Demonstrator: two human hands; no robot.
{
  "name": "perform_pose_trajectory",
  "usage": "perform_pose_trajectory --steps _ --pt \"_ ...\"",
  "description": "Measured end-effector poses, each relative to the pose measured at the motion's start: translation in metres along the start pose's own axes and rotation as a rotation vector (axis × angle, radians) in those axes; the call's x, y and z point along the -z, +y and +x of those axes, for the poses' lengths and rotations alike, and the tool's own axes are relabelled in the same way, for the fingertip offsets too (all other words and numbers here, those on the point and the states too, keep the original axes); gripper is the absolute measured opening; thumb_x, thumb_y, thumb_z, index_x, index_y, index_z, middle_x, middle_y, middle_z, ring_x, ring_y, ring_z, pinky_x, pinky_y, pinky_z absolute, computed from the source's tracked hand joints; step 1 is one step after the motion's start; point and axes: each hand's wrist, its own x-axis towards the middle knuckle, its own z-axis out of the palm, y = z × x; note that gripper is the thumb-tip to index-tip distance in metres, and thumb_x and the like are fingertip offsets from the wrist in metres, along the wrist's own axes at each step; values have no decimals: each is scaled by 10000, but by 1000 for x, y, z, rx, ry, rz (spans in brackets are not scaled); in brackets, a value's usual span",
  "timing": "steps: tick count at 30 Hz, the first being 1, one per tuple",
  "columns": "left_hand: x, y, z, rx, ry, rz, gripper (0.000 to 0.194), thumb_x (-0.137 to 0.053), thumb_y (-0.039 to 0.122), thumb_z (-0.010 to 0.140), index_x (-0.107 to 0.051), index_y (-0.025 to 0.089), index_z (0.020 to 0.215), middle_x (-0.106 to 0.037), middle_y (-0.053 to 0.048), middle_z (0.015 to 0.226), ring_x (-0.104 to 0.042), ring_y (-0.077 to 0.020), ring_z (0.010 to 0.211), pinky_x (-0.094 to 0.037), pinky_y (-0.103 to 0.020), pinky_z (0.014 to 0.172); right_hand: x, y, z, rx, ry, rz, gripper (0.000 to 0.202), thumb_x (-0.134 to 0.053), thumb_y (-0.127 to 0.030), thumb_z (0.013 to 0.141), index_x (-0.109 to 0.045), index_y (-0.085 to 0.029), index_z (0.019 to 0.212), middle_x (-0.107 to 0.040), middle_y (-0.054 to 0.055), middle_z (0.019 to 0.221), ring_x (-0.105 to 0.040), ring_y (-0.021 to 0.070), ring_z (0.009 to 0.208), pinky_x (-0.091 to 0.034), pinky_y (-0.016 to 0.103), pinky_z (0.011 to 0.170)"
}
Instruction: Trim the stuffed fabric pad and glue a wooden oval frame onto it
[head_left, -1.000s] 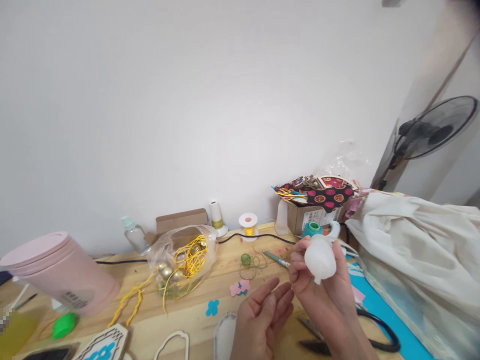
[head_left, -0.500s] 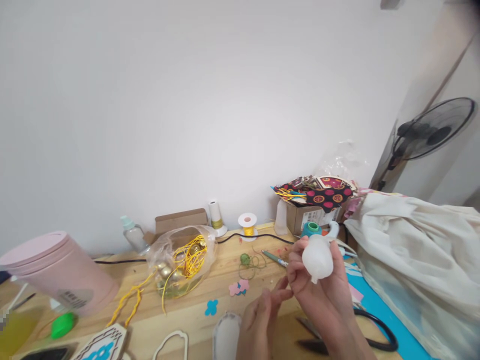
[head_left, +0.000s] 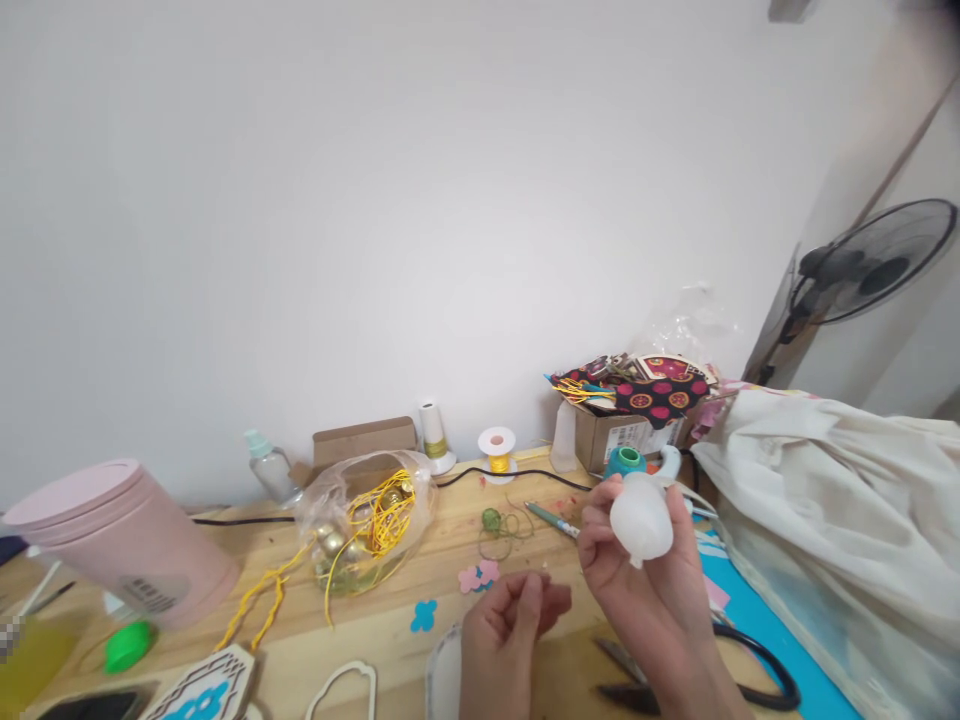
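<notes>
Above wooden tabletop, right hand holds white bulb.

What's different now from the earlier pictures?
The left hand has drawn leftward, away from the right hand, its fingers curled toward the thumb; whether they pinch anything is unclear. The right hand still holds the white balloon-like object. Scissors and pink bin stayed put.

Scissors partly hidden behind the right hand; dark phone-like object cut off at the bottom edge.
</notes>
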Motion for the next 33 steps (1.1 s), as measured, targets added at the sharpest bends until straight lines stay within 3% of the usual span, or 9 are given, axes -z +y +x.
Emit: perform_pose_trajectory --steps 3,10,16,20,24,27,29,33 --pt "-2 0 0 93 -19 -152 325 -758 356 514 -678 119 721 -733 -115 738 -673 -222 747 -510 -303 734 0 0 0 9 11 3 250 -522 -420 768 -539 -192 871 -566 -3 758 -501 73 581 -448 193 516" --pt "-3 0 0 63 30 -49 232 -804 221 427 -643 134 570 -711 -51 547 -654 -157 538 -506 -221 560 -1 1 -1 23 0 -19 233 -549 -403 753 -551 -195 857 -563 -4 755 -495 66 568 -437 179 506" --pt "0 -1 2 74 40 -69 305 -806 114 376 -665 139 646 -692 -36 528 -638 -149 530 -494 -214 527 -2 2 -3 23 -2 -46 217 -590 -391 723 -558 -212 842 -572 -20 746 -505 63 574 -454 178 514" --pt "1 -1 2 55 -8 -113 363 -790 109 420 -681 163 762 -722 -64 697 -666 -181 622 -516 -259 600 -4 3 -3 24 0 -42 210 -587 -380 726 -560 -209 844 -573 -17 740 -509 59 567 -452 169 506" --pt "-3 -5 -1 -39 33 -40 275 -754 162 486 -697 165 754 -714 -99 869 -663 -237 785 -514 -300 704 -4 2 -3 22 -1 -63 223 -595 -388 716 -552 -210 845 -570 -26 734 -507 55 560 -450 161 508" --pt "-6 -9 -3 -110 99 96 246 -739 174 496 -692 171 737 -698 -39 651 -645 -188 546 -514 -271 539 -5 2 -3 32 8 -47 232 -579 -400 726 -549 -209 855 -566 -19 743 -512 63 569 -448 170 504" --pt "-6 -12 -3 -185 92 186 182 -714 178 528 -689 179 708 -663 -15 576 -615 -170 490 -498 -262 508 -6 2 -3 33 26 -23 232 -555 -409 742 -543 -209 860 -563 -12 749 -514 70 576 -446 180 498" --pt "-3 -11 -1 -258 98 234 139 -667 162 570 -698 195 701 -694 -65 791 -649 -212 687 -502 -287 650 -8 3 -4 42 49 5 222 -525 -410 763 -529 -213 864 -552 -11 747 -505 71 566 -440 182 485"
